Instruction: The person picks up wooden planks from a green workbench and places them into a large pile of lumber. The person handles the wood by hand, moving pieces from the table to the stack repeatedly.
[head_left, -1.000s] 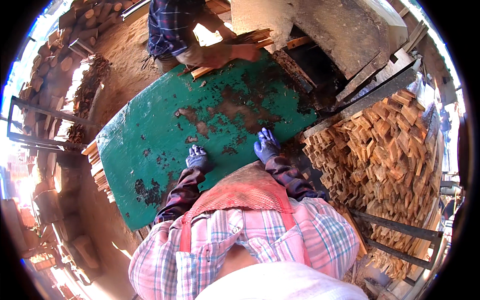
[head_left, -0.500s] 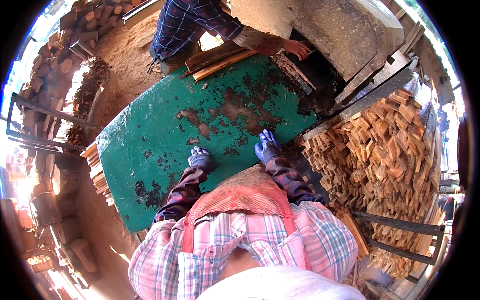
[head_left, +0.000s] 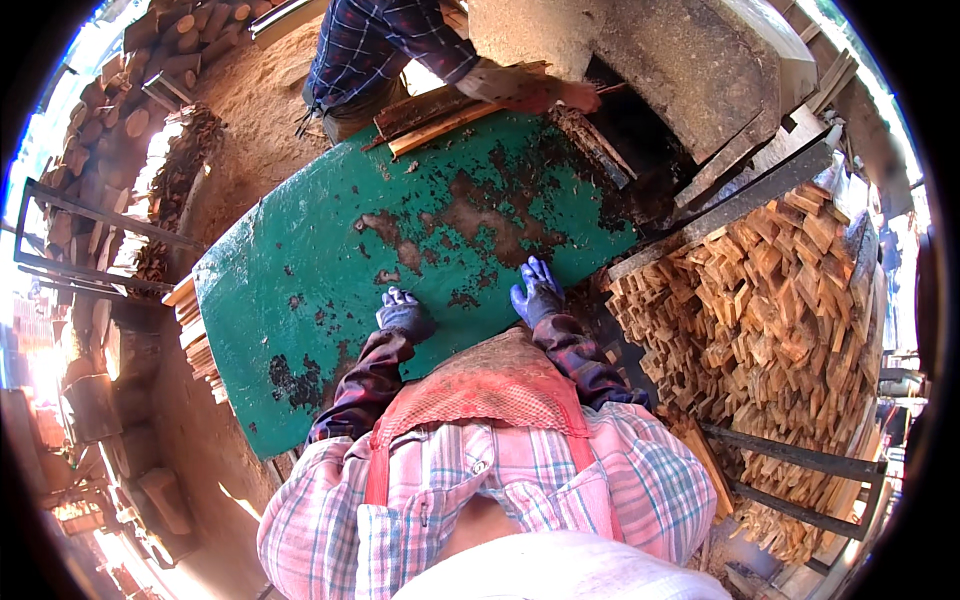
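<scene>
In a blue-purple work glove, my left hand [head_left: 405, 312] rests on the near edge of a green tabletop [head_left: 300, 240] with worn brown patches. Its fingers point forward, slightly bent, with nothing in them. My right hand [head_left: 538, 292], gloved alike, lies by the same edge further right, fingers apart and thumb out, holding nothing. Across the table a co-worker in a dark plaid shirt [head_left: 360, 50] reaches an arm over two rough wooden boards [head_left: 450, 115]. That person's hand [head_left: 575, 97] is at a dark opening beside a large dusty machine housing [head_left: 690, 60].
A tall stack of split wood pieces [head_left: 750, 330] rises on my right, with a dark metal frame [head_left: 800, 460] at its near side. Logs [head_left: 180, 40] are piled at the far left beyond sawdust [head_left: 260, 110]. Another metal frame [head_left: 110, 215] stands at left.
The co-worker's hand has drawn back slightly to the left at the dark opening. The view has shifted a little. My hands have stayed nearly still on the tabletop.
</scene>
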